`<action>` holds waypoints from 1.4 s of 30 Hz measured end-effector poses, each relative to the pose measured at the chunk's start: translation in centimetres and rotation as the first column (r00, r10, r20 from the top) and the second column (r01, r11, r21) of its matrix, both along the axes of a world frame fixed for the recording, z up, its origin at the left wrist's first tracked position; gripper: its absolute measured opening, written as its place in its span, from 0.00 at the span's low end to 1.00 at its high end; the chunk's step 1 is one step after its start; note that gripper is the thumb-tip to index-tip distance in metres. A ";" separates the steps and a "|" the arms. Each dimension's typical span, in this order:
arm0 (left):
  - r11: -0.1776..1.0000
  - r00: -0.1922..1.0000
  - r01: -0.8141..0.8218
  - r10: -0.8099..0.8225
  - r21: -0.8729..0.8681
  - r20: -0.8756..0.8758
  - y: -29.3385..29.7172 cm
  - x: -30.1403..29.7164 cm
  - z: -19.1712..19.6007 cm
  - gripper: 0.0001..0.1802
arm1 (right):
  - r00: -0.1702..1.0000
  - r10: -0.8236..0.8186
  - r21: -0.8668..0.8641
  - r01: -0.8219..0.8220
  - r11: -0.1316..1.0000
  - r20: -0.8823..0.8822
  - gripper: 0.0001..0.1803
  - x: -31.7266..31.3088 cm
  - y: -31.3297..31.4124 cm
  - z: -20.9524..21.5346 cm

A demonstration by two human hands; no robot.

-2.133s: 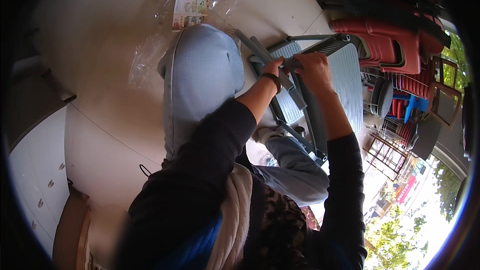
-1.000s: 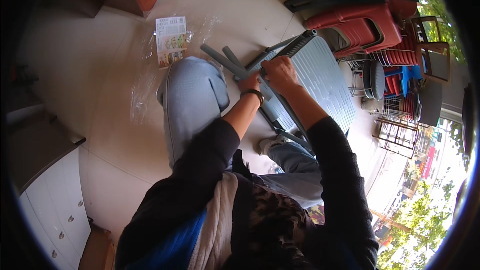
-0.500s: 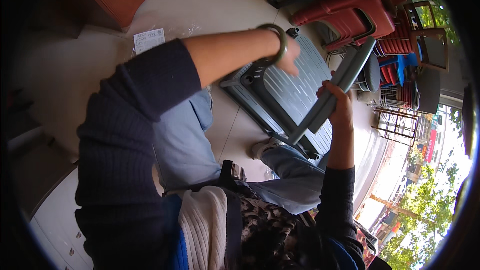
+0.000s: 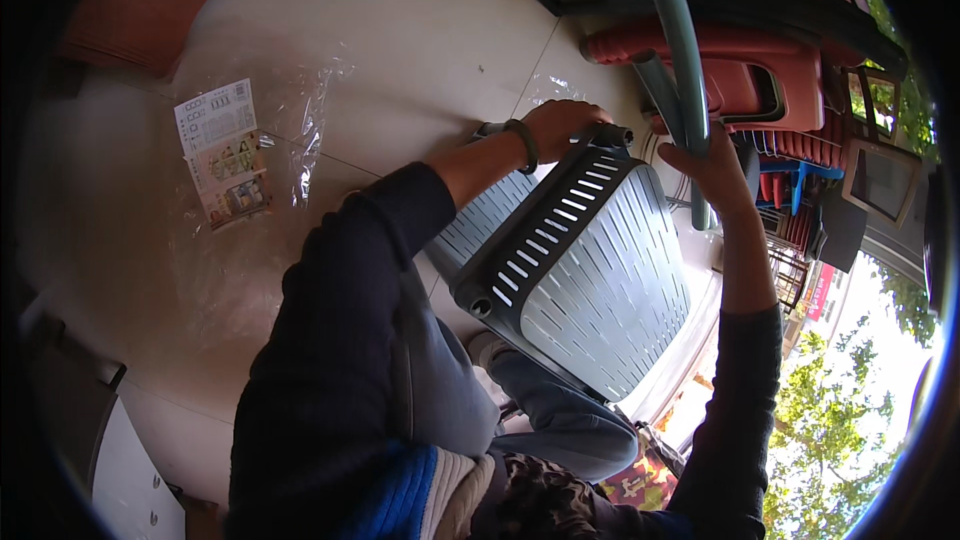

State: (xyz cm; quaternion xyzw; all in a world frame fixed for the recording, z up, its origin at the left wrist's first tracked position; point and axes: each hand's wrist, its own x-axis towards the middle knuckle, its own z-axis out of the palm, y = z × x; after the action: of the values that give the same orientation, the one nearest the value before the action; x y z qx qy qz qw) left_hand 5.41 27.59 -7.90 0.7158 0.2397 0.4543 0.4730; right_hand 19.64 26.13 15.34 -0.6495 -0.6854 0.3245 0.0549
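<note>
A grey-green slotted plastic panel (image 4: 600, 280) stands tilted in front of me, with a dark slotted rim and round sockets at its corners. My left hand (image 4: 565, 130) is closed on its far edge, beside a corner socket; the fingertips are partly hidden. Behind it lies a second slotted panel (image 4: 485, 215), mostly covered. To the right, my right hand (image 4: 708, 168) is wrapped around several grey-green plastic tubes (image 4: 682, 65), which point up past the panel's far corner.
On the tiled floor at left lie a printed instruction sheet (image 4: 222, 150) and clear plastic wrapping (image 4: 310, 135). Red plastic stools (image 4: 750, 80) and stacked chairs (image 4: 795, 150) stand at the far right. A reddish-brown piece of furniture (image 4: 150, 0) is at the far left. My knees are close below the panel.
The upper panel has been lifted and tilted, exposing its slotted side rim. My left hand has moved onto its far edge. The tubes in my right hand have swung more upright.
</note>
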 end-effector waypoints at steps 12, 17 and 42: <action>0.987 0.995 0.011 0.005 -0.159 0.100 -0.4 0.6 -1.7 0.19 | 0.994 0.063 -0.306 -0.089 0.948 -0.093 0.28 -0.7 3.0 -5.4; 0.979 0.983 0.078 -0.044 -0.190 0.177 -0.7 0.1 -1.5 0.18 | 0.991 0.118 -0.184 -0.105 0.977 0.059 0.30 -1.4 2.4 -5.4; 0.985 0.985 0.024 0.006 -0.170 0.170 -0.9 0.1 -1.9 0.18 | 1.000 0.023 -0.209 -0.023 0.978 -0.001 0.30 -0.3 2.3 -6.4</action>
State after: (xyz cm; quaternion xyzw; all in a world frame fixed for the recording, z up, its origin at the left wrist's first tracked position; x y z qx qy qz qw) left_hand 5.47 26.68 -9.77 0.6323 0.2333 0.4892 0.5535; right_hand 19.37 28.39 8.97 -0.6440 -0.6549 0.3950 -0.0177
